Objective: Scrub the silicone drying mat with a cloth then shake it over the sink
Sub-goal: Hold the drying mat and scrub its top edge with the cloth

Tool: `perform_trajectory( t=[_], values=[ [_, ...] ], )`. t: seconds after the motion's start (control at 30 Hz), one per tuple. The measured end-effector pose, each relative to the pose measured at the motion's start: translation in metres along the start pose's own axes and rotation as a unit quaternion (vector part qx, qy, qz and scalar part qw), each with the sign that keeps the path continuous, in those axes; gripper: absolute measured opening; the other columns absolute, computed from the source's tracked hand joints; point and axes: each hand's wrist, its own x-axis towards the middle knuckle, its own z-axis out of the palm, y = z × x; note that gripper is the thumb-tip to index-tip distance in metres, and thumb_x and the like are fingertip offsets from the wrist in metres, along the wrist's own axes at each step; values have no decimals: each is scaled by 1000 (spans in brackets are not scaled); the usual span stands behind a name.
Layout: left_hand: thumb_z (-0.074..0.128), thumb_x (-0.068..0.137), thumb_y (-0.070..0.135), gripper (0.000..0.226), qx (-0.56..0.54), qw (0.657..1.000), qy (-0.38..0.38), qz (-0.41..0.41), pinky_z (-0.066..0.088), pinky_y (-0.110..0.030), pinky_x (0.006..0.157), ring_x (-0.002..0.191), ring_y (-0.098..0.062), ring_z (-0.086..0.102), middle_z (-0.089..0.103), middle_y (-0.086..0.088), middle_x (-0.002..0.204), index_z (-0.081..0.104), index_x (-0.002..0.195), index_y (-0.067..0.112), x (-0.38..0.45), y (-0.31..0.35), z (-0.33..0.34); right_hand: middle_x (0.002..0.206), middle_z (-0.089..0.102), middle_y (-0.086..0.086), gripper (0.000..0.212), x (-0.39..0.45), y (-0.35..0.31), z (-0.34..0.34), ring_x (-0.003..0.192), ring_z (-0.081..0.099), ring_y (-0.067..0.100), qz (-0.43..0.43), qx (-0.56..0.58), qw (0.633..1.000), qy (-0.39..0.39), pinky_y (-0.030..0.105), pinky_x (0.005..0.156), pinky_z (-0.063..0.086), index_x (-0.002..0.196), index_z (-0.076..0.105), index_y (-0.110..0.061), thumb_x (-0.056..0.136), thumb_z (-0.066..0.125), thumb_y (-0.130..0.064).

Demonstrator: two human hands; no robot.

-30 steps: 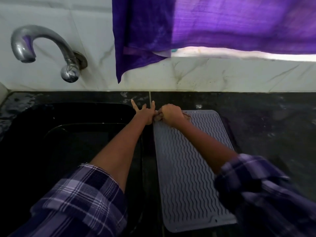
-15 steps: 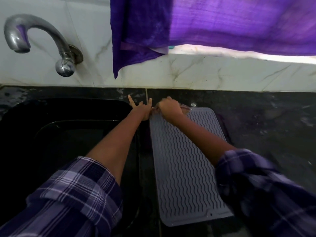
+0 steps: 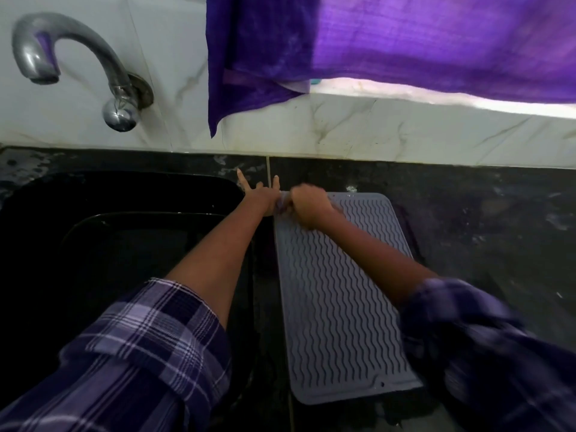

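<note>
In the middle of the frame, the left hand (image 3: 261, 194) presses the grey mat (image 3: 339, 294) with fingers spread wide, while the right hand (image 3: 308, 205) is a closed fist on its top corner, cloth hidden

Mat (image 3: 336, 294) lies flat on the counter (image 3: 483, 232), just right of the sink (image 3: 124, 244). Tap (image 3: 78, 57) on the wall behind the sink. Both hands, left (image 3: 261, 198) and right (image 3: 308, 207), meet at the mat's far left corner. Towel (image 3: 374, 48) hangs above.

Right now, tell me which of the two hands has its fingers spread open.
The left hand, at the mat's far left corner beside the sink; its fingers splay outward. The right hand is closed into a fist on the mat.
</note>
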Motion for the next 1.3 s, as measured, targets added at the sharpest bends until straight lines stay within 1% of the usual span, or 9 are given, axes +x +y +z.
perform_trajectory(
  t=[0.17, 0.3, 0.4, 0.53, 0.8, 0.93, 1.03, 1.1, 1.3],
  values=[
    [38, 100, 12, 79, -11, 1000, -2, -3, -17, -73, 104, 150, -34, -5, -1, -23, 160, -21, 151, 20, 0, -5, 7, 128, 53, 16, 32, 8, -19, 34, 117, 48, 32, -31, -159, 985, 55, 41, 92, 46, 123, 55, -4, 94, 47, -13],
    [34, 101, 22, 71, -6, 999, -3, 32, -15, -75, 103, 150, -32, -6, -9, -15, 162, -12, 154, 20, 3, -6, 8, 135, 48, 16, 41, -76, -18, 63, 127, 40, 34, -119, -104, 986, 51, 49, 105, 37, 123, 55, -4, 85, 60, -18],
    [36, 101, 20, 71, -9, 999, -8, 33, -15, -76, 103, 151, -29, -4, -7, -14, 162, -12, 154, 19, 0, -7, 5, 125, 53, 13, 33, -112, -13, 61, 115, 49, 28, -173, -38, 984, -37, 43, 92, 45, 116, 60, -8, 85, 59, -20],
    [34, 101, 13, 70, -5, 1000, 2, 24, -15, -76, 102, 151, -30, 3, 2, -17, 162, -11, 155, 18, 2, -7, 3, 94, 59, -2, 13, -30, 12, 15, 90, 59, 15, -70, 3, 997, -13, 28, 73, 47, 96, 64, -21, 86, 61, -29],
    [28, 102, 11, 65, 2, 1000, -14, 22, -17, -75, 103, 151, -32, 2, 1, -18, 162, -11, 155, 19, 3, -7, 3, 120, 55, 12, 27, -9, -2, 50, 111, 50, 25, 25, 0, 995, 95, 34, 83, 49, 115, 59, -9, 88, 58, -13],
    [27, 103, 30, 64, 0, 999, -23, 30, -14, -75, 104, 151, -31, -2, -5, -15, 162, -10, 155, 18, 0, -7, -3, 126, 50, 7, 38, -111, -10, 68, 111, 51, 23, -69, 85, 994, 25, 36, 88, 49, 122, 56, -16, 84, 60, -15],
    [42, 99, 41, 83, 3, 1000, -13, 26, -13, -75, 104, 151, -31, -3, 1, -16, 162, -16, 153, 17, -5, -4, 2, 112, 60, 2, 22, -86, 3, 31, 90, 59, 9, -67, 85, 991, -82, 21, 74, 47, 107, 62, -23, 84, 60, -23],
    [45, 98, 43, 88, 6, 1000, 0, 24, -13, -76, 104, 151, -30, -3, 5, -18, 162, -17, 153, 16, -4, -2, 5, 102, 68, 2, 15, -42, 13, 8, 78, 62, 6, -32, 84, 995, -44, 21, 66, 51, 100, 66, -24, 87, 58, -26],
    [37, 102, 34, 74, -13, 1000, 6, -4, -19, -75, 99, 151, -32, -1, 8, -23, 160, -15, 153, 19, 7, -2, 13, 126, 56, 11, 31, -13, -22, 39, 118, 47, 26, 30, 32, 997, 63, 37, 94, 45, 120, 59, -11, 89, 55, -12]
  ],
)
